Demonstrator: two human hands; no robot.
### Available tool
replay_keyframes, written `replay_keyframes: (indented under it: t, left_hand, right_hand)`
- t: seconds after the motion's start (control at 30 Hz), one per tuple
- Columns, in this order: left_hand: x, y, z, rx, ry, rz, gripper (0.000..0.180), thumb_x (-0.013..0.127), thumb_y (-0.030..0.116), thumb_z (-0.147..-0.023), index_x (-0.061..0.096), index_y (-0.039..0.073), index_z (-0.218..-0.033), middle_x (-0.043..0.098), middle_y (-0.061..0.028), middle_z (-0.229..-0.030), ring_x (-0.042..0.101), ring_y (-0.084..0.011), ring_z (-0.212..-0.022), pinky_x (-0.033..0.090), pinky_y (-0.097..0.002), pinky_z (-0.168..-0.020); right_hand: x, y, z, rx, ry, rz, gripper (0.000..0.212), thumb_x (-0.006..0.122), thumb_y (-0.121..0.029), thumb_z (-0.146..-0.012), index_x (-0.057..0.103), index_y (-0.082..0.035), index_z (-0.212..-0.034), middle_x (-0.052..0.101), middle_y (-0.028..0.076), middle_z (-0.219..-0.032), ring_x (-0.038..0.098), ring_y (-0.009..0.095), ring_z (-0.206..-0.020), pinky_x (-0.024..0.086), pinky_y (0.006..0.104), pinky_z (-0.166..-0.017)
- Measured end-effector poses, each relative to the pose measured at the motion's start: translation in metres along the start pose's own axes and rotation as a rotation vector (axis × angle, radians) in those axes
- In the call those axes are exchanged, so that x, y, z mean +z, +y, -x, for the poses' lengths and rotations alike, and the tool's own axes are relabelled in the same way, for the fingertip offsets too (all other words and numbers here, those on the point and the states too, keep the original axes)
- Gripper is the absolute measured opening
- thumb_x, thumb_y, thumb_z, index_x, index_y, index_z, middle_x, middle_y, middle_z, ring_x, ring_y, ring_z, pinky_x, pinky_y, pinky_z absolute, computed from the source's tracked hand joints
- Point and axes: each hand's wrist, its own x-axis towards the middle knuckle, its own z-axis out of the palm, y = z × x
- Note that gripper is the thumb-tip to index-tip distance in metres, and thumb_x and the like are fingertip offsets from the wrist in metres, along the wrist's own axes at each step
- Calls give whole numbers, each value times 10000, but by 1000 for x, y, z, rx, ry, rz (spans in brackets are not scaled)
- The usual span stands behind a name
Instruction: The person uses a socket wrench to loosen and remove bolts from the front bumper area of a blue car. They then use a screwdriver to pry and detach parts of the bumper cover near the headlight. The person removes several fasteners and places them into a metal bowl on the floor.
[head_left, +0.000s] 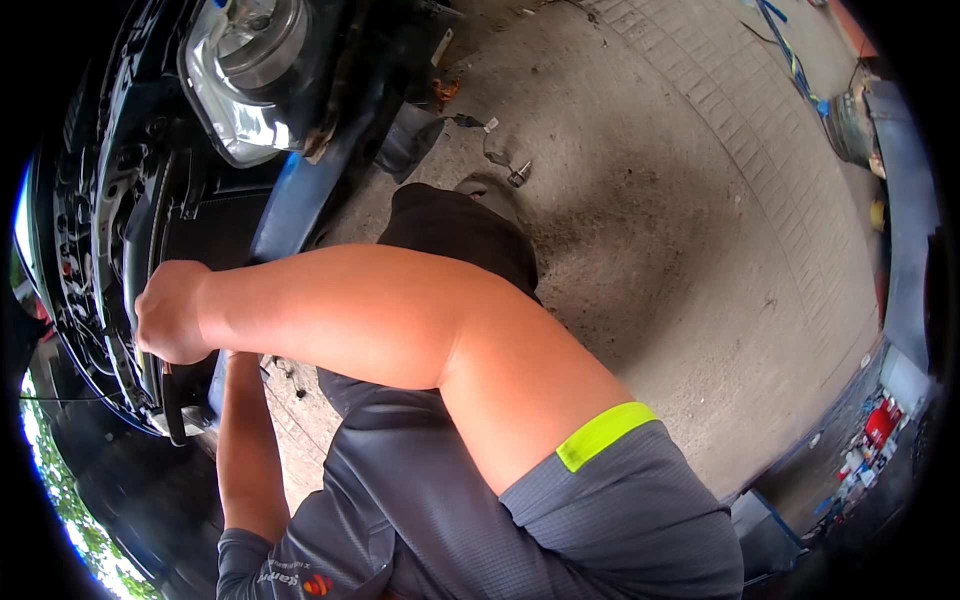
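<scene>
Two bare forearms converge on the front of a dark vehicle. The right hand is curled in, with its back turned toward the camera; the fingertips are hidden, so whether anything is gripped cannot be told. The left hand is concealed behind the right wrist, and its state cannot be told; only the left forearm is shown, rising from below. The vehicle's black front frame is situated just beside the right hand, on its left, and is continued above and below it; contact cannot be made out with certainty. Just below the right hand, a dark upright bar is seen, its lower end bent. Above the hand and to its right, a blue body panel is set at a slant. Farther up, a clear headlamp is located, well apart from the hand. Beyond the outstretched right arm, a cable connector is seen on the dusty floor, near a shoe. At the far right, a red container is placed among small items.
</scene>
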Motion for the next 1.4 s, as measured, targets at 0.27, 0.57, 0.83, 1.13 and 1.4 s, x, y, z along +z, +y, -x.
replay_keyframes:
  t: [0.27,0.57,0.83,1.13,1.4]
  left_hand:
    - [27,10,0,12,18,101,163,609,196,-950,571,76,-1054,634,-90,-1042,632,-235,-959,500,-407,-780]
    - [34,22,11,-110,-8,651,93,638,119,-909,590,42,-930,615,-136,-898,601,-333,-871,482,-450,-754]
    - [-2,78,16,116,269,177,115,641,75,-908,597,-1,-982,589,-195,-915,577,-420,-885,478,-471,-766]
    - [8,68,18,201,349,165,139,678,112,-886,618,20,-971,602,-178,-885,585,-405,-867,494,-457,-768]
    - [-4,76,18,152,290,116,81,647,63,-843,601,16,-890,558,-164,-819,556,-376,-806,466,-464,-740]
  right_hand:
    - [10,1,12,-15,-154,85,240,555,-248,-907,775,-155,-933,762,66,-984,716,280,-1008,576,426,-825]
    - [48,52,45,166,-95,106,119,719,-195,-814,714,-180,-931,669,104,-890,693,334,-857,564,442,-728]
    - [52,74,67,435,75,163,165,594,-82,-906,705,-123,-1022,676,90,-965,684,326,-905,561,420,-788]
    - [64,122,50,30,-8,322,201,639,-35,-813,732,-155,-946,630,66,-843,666,313,-762,559,405,-674]
    - [81,134,49,-106,45,164,194,653,-52,-817,745,-120,-973,654,80,-890,665,308,-783,546,390,-687]
